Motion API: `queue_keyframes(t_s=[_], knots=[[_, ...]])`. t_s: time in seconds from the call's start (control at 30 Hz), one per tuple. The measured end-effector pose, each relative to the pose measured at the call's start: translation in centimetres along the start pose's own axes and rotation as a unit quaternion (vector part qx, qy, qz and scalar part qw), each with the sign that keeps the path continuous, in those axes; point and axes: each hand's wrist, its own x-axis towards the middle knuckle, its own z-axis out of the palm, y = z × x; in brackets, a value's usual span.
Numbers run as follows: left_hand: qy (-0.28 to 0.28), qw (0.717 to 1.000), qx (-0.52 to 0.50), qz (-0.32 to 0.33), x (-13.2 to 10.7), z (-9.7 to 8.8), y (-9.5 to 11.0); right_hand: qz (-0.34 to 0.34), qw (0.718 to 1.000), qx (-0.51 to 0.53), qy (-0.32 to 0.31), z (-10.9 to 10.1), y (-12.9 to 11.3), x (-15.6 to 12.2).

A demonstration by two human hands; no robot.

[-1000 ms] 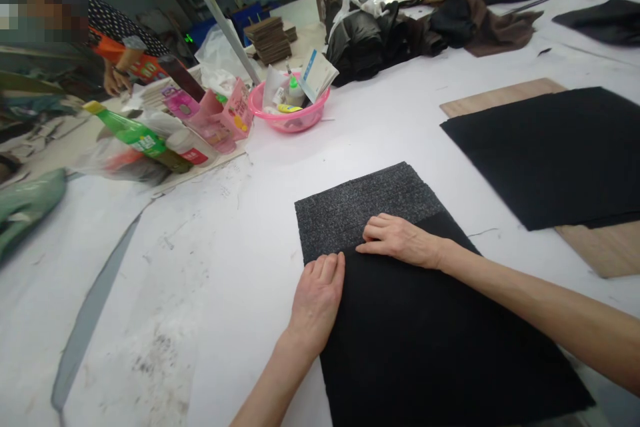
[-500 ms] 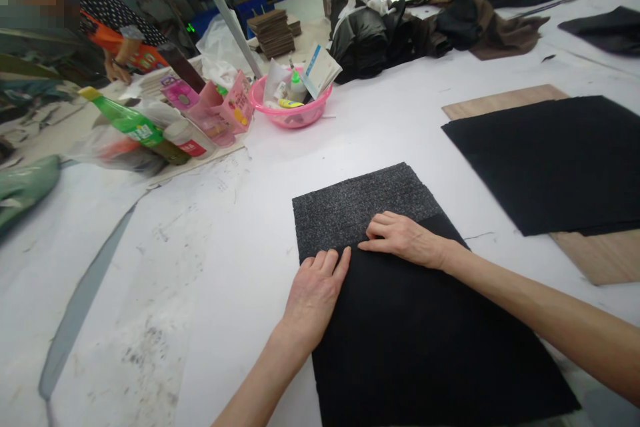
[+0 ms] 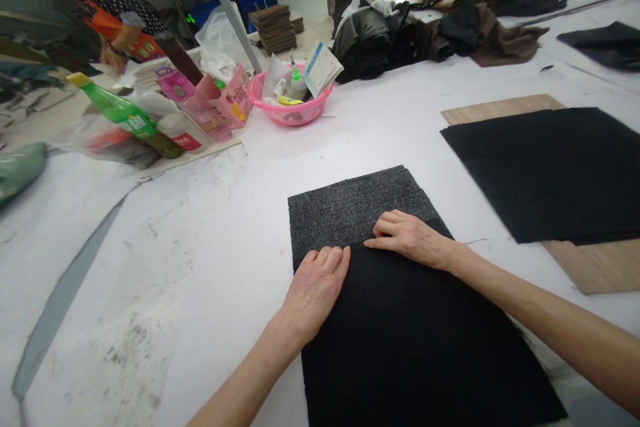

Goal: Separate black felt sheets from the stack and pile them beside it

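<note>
A sheet of black fabric lies before me, with a speckled dark grey panel showing beyond its far edge. My left hand is on the left part of that edge, its fingers pressed together with the tips on the black fabric. To the right, my right hand pinches the same edge between thumb and curled fingers. A narrow strip of the edge looks folded between the two hands. The undersides of the fingertips are hidden.
Black sheets lie on a wooden board at right. Farther back are a pink basin of small items, a green bottle, a pink box and dark bundled material. Another person's hand shows at upper left.
The view has shifted slightly. My hands stay at the fabric's edge, the right a little farther from the left, and a strip of the edge shows more clearly between them.
</note>
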Motion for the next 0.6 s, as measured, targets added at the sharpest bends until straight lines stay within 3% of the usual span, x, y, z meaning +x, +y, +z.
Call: queue_keyframes(t_s=[0.6], knots=[[0.001,1.000,0.000,0.023,2.1,-0.8,0.3,0.015,1.000,-0.014,-0.020,-0.8,1.1,-1.7]])
